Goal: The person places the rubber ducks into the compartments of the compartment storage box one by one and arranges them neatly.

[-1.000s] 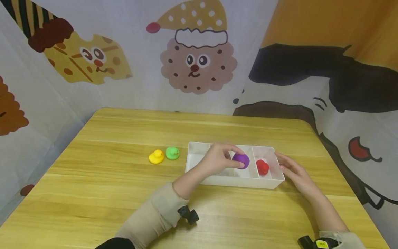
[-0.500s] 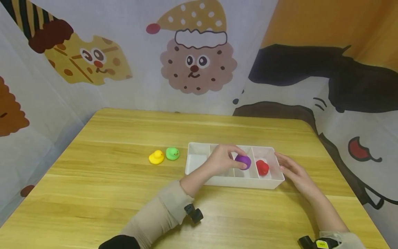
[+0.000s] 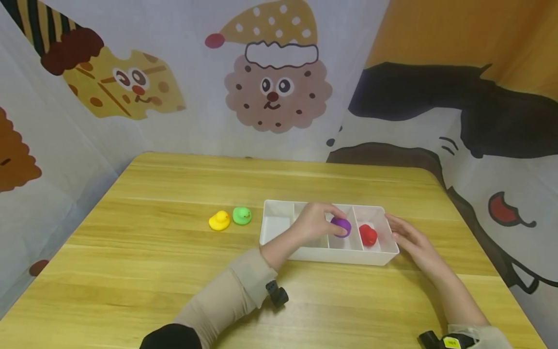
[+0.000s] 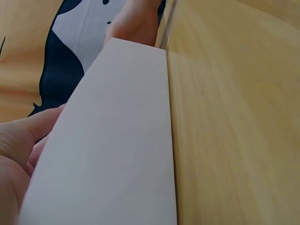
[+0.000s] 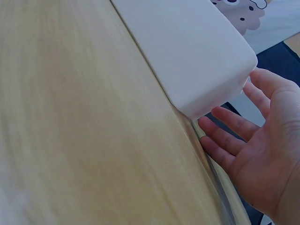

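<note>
My left hand point(image 3: 313, 224) pinches a round purple toy point(image 3: 341, 227) between thumb and fingers, inside a compartment of the white divided box point(image 3: 331, 255). Much of the toy is covered by the fingers, so its exact shape cannot be told. In the compartment to its right lies a red toy point(image 3: 368, 235). My right hand point(image 3: 411, 240) rests its fingertips against the box's right end; in the right wrist view its fingers point(image 5: 229, 123) are relaxed beside the corner. The left wrist view has the box's long side point(image 4: 112, 136) hiding the toy.
A yellow rubber duck point(image 3: 219, 220) and a green rubber duck point(image 3: 241, 215) stand on the wooden table point(image 3: 144, 252), left of the box. Behind the table hangs a printed cloth point(image 3: 192, 135).
My left hand has shifted slightly right and down with the purple toy, staying over the same compartment. The right hand and the ducks keep their places.
</note>
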Tool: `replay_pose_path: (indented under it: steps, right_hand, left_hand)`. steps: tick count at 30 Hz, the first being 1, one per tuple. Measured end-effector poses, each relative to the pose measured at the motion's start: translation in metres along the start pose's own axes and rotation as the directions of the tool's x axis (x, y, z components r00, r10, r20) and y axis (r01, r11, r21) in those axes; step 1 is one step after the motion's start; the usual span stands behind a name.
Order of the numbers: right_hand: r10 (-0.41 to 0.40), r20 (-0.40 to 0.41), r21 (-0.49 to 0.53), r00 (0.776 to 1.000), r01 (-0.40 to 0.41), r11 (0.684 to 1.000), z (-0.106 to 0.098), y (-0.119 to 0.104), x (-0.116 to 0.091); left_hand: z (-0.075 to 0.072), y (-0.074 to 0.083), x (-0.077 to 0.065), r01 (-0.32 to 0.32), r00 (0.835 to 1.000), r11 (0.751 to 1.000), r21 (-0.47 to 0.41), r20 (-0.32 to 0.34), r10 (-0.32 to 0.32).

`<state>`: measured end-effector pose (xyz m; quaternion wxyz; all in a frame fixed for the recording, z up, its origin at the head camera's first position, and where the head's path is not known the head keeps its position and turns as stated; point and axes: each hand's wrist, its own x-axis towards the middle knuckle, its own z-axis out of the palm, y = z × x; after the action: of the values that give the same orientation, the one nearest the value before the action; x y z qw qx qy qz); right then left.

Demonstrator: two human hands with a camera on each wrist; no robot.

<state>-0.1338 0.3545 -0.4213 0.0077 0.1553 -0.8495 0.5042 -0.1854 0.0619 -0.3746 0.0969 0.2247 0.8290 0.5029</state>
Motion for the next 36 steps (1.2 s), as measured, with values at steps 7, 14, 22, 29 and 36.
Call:
replay_pose_path:
  steps: [7, 14, 22, 29, 36]
  right_hand:
    - [-0.018, 0.002, 0.017, 1.0, 0.018, 1.0, 0.0, 0.0, 0.002]
    - [-0.015, 0.002, 0.013, 1.0, 0.015, 1.0, -0.001, 0.001, 0.003]
    - [-0.017, 0.012, 0.022, 1.0, 0.017, 1.0, -0.001, 0.002, 0.004]
    - [-0.007, 0.013, -0.002, 1.0, 0.007, 1.0, -0.002, 0.004, 0.002]
    - [-0.004, 0.015, -0.005, 1.0, 0.004, 1.0, -0.002, 0.005, 0.001]
  left_hand:
    - [0.003, -0.002, 0.004, 0.023, 1.0, 0.998, 0.058, -0.004, -0.022]
    - [0.004, -0.006, 0.007, -0.003, 1.0, 0.991, 0.132, 0.01, 0.002]
    - [0.006, -0.008, 0.01, -0.005, 1.0, 0.978, 0.21, 0.026, 0.0]
    - [0.012, -0.006, 0.012, 0.014, 1.0, 0.961, 0.275, 0.021, -0.02]
    - [0.015, -0.004, 0.013, 0.047, 0.998, 0.942, 0.333, 0.03, -0.06]
